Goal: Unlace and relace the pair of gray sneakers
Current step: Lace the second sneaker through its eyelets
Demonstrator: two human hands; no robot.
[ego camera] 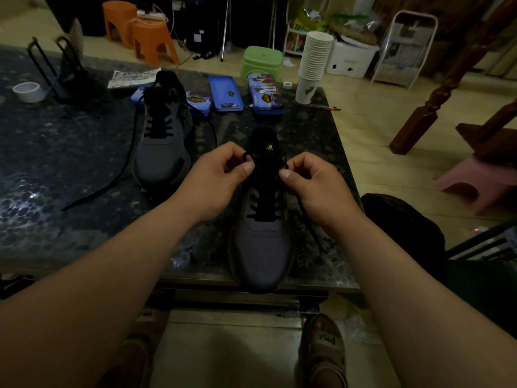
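Fingers [247, 168] of the left hand [221, 175] and right hand [310, 180] are curled, each pinching the black lace [262, 219] of the near gray sneaker [263, 247], which lies just beneath them on the tabletop [70, 163]. Second sneaker [162, 152] sits beyond the left fingers.

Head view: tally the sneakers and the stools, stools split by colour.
Gray sneakers: 2
Orange stools: 2
Green stool: 1
Pink stool: 1
Total: 6
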